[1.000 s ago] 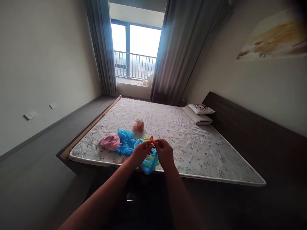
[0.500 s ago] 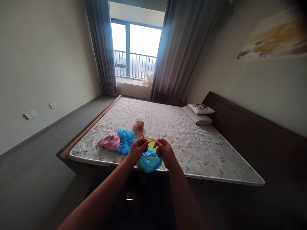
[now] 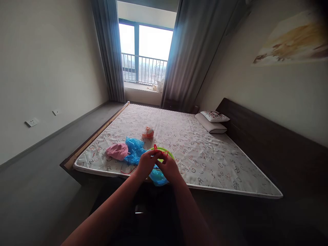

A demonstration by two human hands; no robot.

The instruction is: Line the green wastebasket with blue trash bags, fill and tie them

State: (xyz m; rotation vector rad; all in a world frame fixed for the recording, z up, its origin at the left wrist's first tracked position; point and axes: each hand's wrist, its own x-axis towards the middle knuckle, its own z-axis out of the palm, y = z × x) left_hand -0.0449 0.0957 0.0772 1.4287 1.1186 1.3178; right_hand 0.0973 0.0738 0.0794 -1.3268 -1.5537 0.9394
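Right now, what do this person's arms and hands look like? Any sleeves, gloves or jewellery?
Both forearms are bare, with no sleeve in view. The left hand and right hand wear no gloves. No watch or bracelet shows at either wrist; in this dim light, rings are too small to tell.

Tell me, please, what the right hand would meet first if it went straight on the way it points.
The right hand would probably meet the red tie it pinches with the left hand, whose fingers lie right beside; the green ring sits just beyond. Depth is unclear.
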